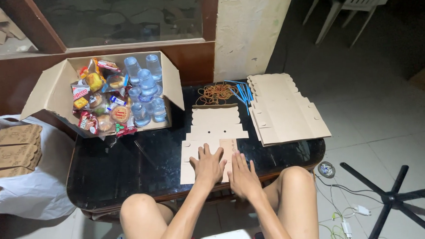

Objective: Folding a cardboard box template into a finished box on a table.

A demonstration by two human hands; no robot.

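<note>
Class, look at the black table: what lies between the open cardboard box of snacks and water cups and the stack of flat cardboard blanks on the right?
In the head view, a flat cardboard blank and tan rubber bands.

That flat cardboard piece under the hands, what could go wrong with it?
Both the left hand and the right hand press flat on the unfolded cardboard box blank, whose near end lies at the edge of the glossy black table. It might slide toward the knees or crease in the wrong spot. A push forward could nudge the rubber bands and blue straws behind it.
</note>
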